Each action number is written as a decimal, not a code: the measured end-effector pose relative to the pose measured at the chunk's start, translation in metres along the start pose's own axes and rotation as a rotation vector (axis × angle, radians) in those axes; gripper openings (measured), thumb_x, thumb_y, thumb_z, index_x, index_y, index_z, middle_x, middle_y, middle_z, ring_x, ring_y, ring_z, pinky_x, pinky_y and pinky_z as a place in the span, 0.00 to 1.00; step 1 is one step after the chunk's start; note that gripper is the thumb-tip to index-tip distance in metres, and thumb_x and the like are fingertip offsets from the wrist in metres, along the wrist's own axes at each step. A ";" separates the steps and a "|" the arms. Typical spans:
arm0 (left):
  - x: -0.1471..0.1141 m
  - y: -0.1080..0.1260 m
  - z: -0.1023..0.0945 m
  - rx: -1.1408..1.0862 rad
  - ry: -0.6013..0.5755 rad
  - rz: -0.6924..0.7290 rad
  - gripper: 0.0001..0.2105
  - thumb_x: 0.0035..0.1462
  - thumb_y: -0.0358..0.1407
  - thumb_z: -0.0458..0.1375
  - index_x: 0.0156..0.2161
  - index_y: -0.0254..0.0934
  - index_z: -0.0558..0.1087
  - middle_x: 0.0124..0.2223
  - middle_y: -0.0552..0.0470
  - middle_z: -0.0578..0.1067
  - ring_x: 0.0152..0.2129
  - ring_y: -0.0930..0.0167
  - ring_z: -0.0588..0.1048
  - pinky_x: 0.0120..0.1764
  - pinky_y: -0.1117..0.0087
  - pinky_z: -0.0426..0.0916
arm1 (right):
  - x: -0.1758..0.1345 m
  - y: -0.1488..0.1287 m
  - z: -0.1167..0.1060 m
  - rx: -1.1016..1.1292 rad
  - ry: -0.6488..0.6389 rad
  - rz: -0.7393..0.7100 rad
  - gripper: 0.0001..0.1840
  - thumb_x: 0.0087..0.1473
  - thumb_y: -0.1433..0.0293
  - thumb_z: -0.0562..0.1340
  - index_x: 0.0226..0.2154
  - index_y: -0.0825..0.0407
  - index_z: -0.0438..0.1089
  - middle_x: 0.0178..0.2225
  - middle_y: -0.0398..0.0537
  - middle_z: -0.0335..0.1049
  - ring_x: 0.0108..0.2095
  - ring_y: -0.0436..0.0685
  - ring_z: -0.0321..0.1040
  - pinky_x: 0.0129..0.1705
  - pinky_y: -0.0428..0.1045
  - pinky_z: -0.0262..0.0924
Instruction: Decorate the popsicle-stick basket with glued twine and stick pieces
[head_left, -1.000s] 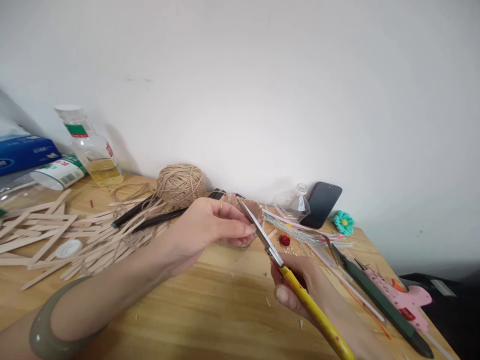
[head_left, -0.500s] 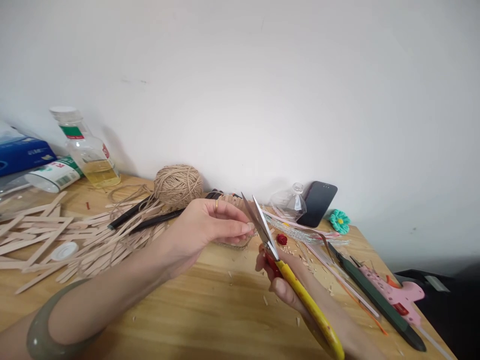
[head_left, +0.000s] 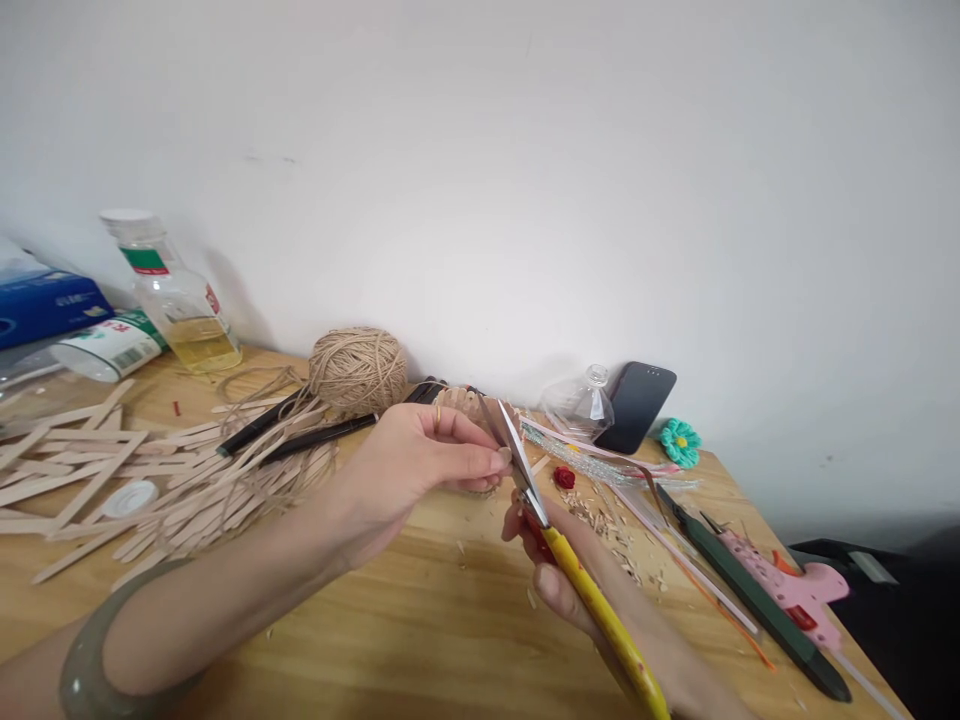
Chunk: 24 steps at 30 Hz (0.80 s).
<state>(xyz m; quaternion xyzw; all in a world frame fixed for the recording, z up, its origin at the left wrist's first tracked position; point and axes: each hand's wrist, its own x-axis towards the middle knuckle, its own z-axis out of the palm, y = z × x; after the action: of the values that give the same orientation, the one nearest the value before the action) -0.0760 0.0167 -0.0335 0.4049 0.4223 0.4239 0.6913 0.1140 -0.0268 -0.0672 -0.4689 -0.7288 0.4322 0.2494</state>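
Note:
My right hand (head_left: 551, 570) grips scissors (head_left: 592, 595) with yellow handles, partly wrapped in red near the fingers. The metal blades point up and away, slightly apart, and reach the fingertips of my left hand (head_left: 427, 460). Thumb and index finger of that hand are pinched together; whatever sits between them is too small and covered to make out. Behind the left fingers, a woven-looking light brown piece (head_left: 459, 400) lies on the table, mostly hidden. A small red rose (head_left: 564, 478) rests just right of the blades, beside scattered wood chips (head_left: 600, 520).
Flat wooden sticks (head_left: 82, 460), black pens (head_left: 322, 437) and a twine ball (head_left: 358, 368) lie left. A bottle (head_left: 191, 320) stands behind them. Rightward are a phone (head_left: 636, 408), a teal flower (head_left: 680, 442), a dark green tool (head_left: 757, 600) and a pink glue gun (head_left: 795, 590).
The scissors and my right hand have shifted slightly left, bringing the blades against the left fingertips. The blades look a little closer together. My left hand stays pinched in nearly the same place.

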 end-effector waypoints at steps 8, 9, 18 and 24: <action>-0.001 0.000 0.001 0.012 0.014 -0.003 0.08 0.34 0.31 0.69 0.20 0.33 0.73 0.22 0.54 0.75 0.24 0.74 0.71 0.35 0.69 0.66 | 0.001 -0.002 0.000 0.007 0.022 0.000 0.30 0.48 0.39 0.52 0.33 0.50 0.62 0.29 0.45 0.60 0.30 0.56 0.58 0.31 0.49 0.57; -0.001 0.000 0.001 0.017 0.016 -0.003 0.07 0.35 0.31 0.68 0.20 0.33 0.73 0.22 0.54 0.75 0.23 0.74 0.71 0.35 0.69 0.66 | 0.001 -0.002 -0.001 0.008 0.028 0.000 0.31 0.48 0.39 0.52 0.32 0.50 0.62 0.29 0.45 0.60 0.30 0.56 0.58 0.31 0.49 0.57; -0.001 -0.002 0.000 0.040 0.012 -0.008 0.06 0.37 0.31 0.67 0.20 0.34 0.74 0.22 0.54 0.75 0.23 0.74 0.71 0.33 0.69 0.64 | 0.003 -0.007 -0.001 0.051 0.004 -0.010 0.30 0.49 0.41 0.53 0.35 0.51 0.64 0.30 0.46 0.61 0.30 0.55 0.58 0.31 0.48 0.58; -0.001 0.001 0.001 0.019 -0.003 -0.002 0.05 0.37 0.29 0.67 0.19 0.34 0.74 0.22 0.54 0.75 0.23 0.74 0.71 0.33 0.70 0.65 | 0.003 -0.011 -0.003 0.132 -0.032 -0.054 0.25 0.52 0.45 0.55 0.38 0.48 0.65 0.29 0.42 0.59 0.30 0.53 0.58 0.35 0.48 0.61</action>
<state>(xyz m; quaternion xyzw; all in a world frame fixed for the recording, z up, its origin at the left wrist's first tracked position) -0.0752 0.0160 -0.0324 0.4117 0.4255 0.4186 0.6886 0.1098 -0.0252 -0.0559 -0.4249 -0.7148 0.4798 0.2797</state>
